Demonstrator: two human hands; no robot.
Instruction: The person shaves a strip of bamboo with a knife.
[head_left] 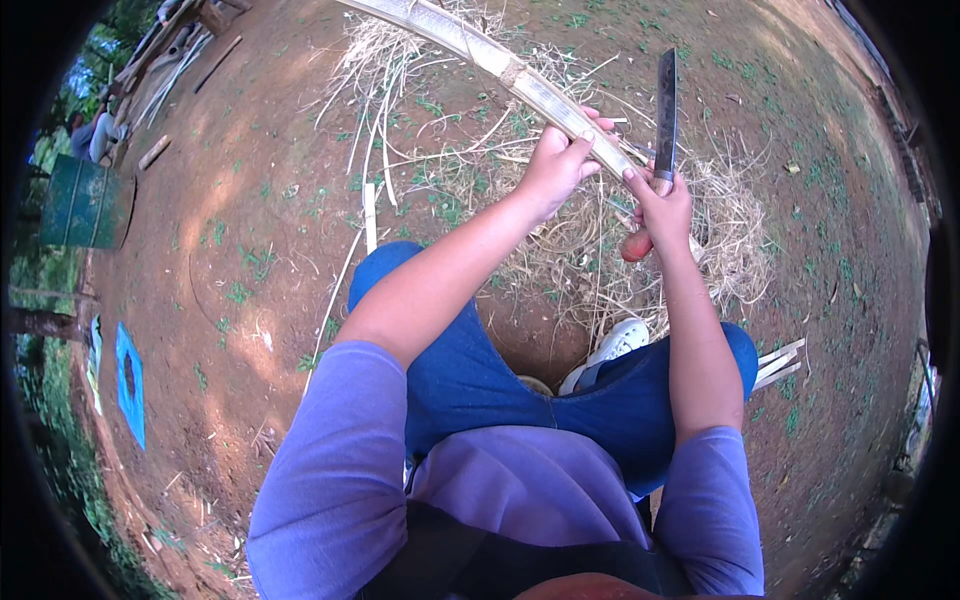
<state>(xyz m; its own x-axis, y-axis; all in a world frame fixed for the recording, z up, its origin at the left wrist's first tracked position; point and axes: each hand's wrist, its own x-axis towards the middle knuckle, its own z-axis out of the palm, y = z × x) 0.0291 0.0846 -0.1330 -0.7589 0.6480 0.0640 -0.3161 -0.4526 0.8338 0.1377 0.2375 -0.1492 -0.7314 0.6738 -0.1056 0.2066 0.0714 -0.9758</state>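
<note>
A long split bamboo strip, pale on its upper face and marked by a node, slants from the far left down to my hands. My left hand is closed around the strip, thumb on top. Close to the strip's near end, my right hand holds a knife by its handle, the dark broad blade pointing up and away. The rounded red butt of the handle sticks out below that palm. My right thumb also rests against the strip's end.
Thin bamboo shavings lie heaped beyond my knees, with another pile farther off. Several cut strips rest by my right knee. A green drum and a blue sheet are at the left. A person sits far left.
</note>
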